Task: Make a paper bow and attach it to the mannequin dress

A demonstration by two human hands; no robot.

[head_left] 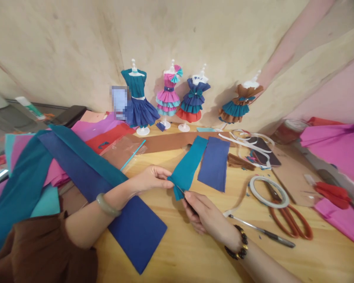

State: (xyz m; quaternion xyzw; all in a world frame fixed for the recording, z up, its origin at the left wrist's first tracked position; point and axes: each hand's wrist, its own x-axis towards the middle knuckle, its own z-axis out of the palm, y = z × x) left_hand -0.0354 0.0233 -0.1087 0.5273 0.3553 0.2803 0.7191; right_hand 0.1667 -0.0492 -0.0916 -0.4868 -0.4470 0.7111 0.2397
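Note:
A strip of teal crepe paper [191, 163] slants across the middle of the table. My left hand [155, 179] pinches its near left corner between thumb and fingers. At the strip's near end, my right hand [202, 212] is closed around a small dark tool with a thin metal tip [180, 190]. The tip touches the paper; my fingers hide most of the tool, so its exact kind is unclear. Right beside the strip lies a blue crepe paper piece [214, 163]. Under my left forearm, long folded blue crepe paper [138, 232] and teal crepe paper [85, 153] spread leftward.
Several small dress forms wear paper dresses, including a teal and blue dress [140, 102], along the wall. On the right are a tape roll [253, 192], orange-handled scissors [289, 224], a pen [265, 232] and white ribbon [244, 143]. Pink paper [336, 145] is piled far right.

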